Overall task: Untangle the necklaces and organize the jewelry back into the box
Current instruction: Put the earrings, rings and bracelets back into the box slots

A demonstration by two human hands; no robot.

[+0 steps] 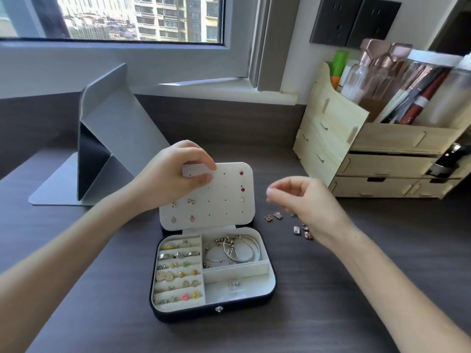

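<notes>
Jewelry box (183,313): one, open, mid-desk (331,289). Lid (229,200): seven studs (190,201) pinned, and left hand (173,174) grips its top corner. Bangles (233,249): apparently four, upper right compartment. Loose earrings (277,215): about six on desk, partly hidden behind right hand (305,202), whose fingertips are pinched; contents unclear.

the left hand (175,171) and the right hand (303,202) are bare. behind each hand the wrist and forearm show uncovered skin as far as the picture's edge. each forearm is slim and smooth, and the fingers are slender.
</notes>
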